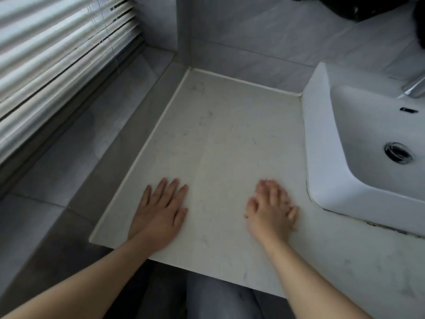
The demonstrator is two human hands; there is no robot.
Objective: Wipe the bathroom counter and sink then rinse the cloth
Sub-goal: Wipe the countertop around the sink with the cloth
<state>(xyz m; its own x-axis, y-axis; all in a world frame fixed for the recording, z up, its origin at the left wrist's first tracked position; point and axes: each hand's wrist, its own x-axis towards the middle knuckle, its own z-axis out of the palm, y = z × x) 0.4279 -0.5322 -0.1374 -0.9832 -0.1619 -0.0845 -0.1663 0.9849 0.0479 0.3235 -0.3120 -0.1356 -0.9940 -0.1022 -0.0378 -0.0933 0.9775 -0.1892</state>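
Note:
A pale marble counter (218, 139) fills the middle of the head view. My left hand (159, 210) lies flat on it near the front left edge, fingers straight and slightly spread. My right hand (270, 208) rests on the counter closer to the sink, fingers extended and blurred; it holds nothing. The white rectangular vessel sink (322, 139) stands on the counter at the right, with a round metal drain (398, 152) in its basin. No cloth is in view.
A chrome faucet (414, 88) pokes in above the sink at the right edge. Grey tiled walls close the back and a lower grey ledge (92, 143) runs along the left under window blinds (57, 54). A dark object (358, 8) hangs at top right.

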